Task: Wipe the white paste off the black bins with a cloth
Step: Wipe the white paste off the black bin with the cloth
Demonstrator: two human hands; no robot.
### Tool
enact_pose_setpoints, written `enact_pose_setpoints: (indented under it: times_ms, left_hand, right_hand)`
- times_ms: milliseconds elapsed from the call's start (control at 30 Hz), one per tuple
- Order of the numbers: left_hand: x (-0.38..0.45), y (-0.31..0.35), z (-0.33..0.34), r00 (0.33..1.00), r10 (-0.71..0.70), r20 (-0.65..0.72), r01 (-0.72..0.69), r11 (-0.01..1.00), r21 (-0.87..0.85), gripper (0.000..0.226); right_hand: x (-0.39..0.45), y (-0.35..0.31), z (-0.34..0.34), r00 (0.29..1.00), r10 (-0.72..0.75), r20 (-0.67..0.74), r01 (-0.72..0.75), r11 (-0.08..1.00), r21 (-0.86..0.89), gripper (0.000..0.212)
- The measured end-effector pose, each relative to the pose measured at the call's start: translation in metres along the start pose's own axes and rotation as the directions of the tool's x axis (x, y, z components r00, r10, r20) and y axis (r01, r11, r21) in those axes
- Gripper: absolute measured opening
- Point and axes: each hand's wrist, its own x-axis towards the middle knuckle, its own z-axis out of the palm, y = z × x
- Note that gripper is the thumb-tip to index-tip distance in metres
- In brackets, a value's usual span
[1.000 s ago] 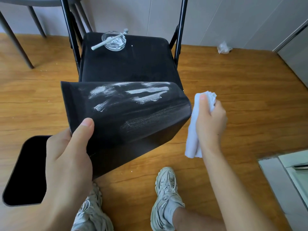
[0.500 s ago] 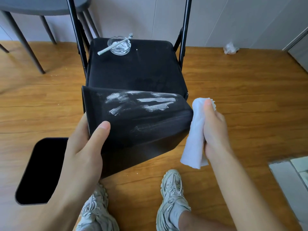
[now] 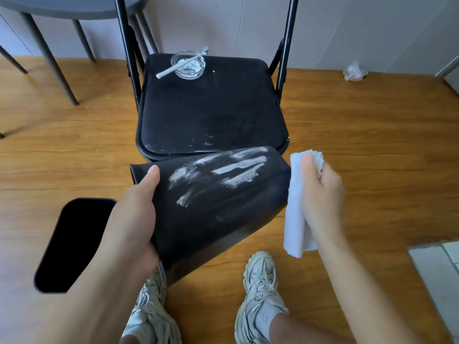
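Note:
A black bin point(image 3: 223, 212) lies tilted on its side in front of me, its upper wall streaked with white paste point(image 3: 231, 170). My left hand point(image 3: 134, 214) grips the bin by its open rim, thumb on top of the wall. My right hand point(image 3: 323, 197) holds a folded white cloth point(image 3: 295, 209) just to the right of the bin's base, close to its edge. A second black bin point(image 3: 74, 244) stands upright on the floor at the left, partly hidden by my left forearm.
A black folding chair point(image 3: 211, 108) stands just behind the bin, with a glass dish point(image 3: 188, 67) and a white brush point(image 3: 178, 64) on its seat. Grey table legs point(image 3: 49, 60) are at the far left. My two shoes point(image 3: 260, 294) are below. A crumpled wrapper point(image 3: 354, 72) lies by the wall.
The view has shifted so the chair sits lower and more central. The bin has turned so its base points more to the right. My right hand with the cloth stays beside the base.

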Motion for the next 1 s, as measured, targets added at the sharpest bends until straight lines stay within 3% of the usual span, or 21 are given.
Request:
enact_pose_setpoints:
  times_ms: [100,233,400,500,600,700,833,900,1000]
  left_hand:
    - [0.001,0.0,0.0,1.0,-0.007,-0.029,0.007,1.0,-0.022,0.029]
    - [0.002,-0.001,0.004,0.996,-0.057,-0.065,0.052,0.996,-0.077,0.038]
    - [-0.001,-0.005,0.008,0.999,-0.046,-0.002,0.045,0.993,-0.106,0.05]
    - [-0.003,-0.005,0.004,0.998,-0.058,0.006,0.058,0.989,-0.139,0.049]
    - [-0.001,-0.005,-0.002,0.998,-0.061,-0.028,0.057,0.988,-0.142,0.04]
    - [0.0,-0.004,-0.008,0.998,-0.024,-0.057,0.019,0.996,-0.087,0.035]
    - [-0.007,-0.002,-0.01,1.0,0.012,-0.024,-0.013,0.999,-0.044,0.034]
    - [-0.007,-0.002,-0.011,0.999,0.045,-0.019,-0.046,0.999,-0.028,0.034]
    - [-0.007,-0.001,-0.008,0.995,0.101,0.002,-0.1,0.993,0.06,0.032]
  right_hand:
    - [-0.011,-0.011,-0.001,0.97,-0.23,-0.071,0.217,0.963,-0.163,0.032]
    - [-0.051,-0.046,0.013,0.874,-0.486,-0.007,0.484,0.873,-0.064,0.027]
    - [-0.112,-0.065,0.044,0.743,-0.639,0.197,0.655,0.756,-0.017,0.044]
    - [-0.119,-0.061,0.052,0.703,-0.686,0.189,0.705,0.708,-0.05,0.044]
    - [-0.093,-0.045,0.05,0.749,-0.656,0.094,0.662,0.736,-0.14,0.037]
    - [-0.047,-0.021,0.041,0.852,-0.523,0.001,0.504,0.82,-0.273,0.034]
    - [-0.008,0.008,0.03,0.927,-0.371,-0.058,0.339,0.893,-0.296,0.035]
    - [-0.007,0.004,0.028,0.937,-0.344,-0.067,0.314,0.908,-0.277,0.035]
    - [-0.034,-0.023,0.034,0.892,-0.451,-0.021,0.437,0.874,-0.212,0.032]
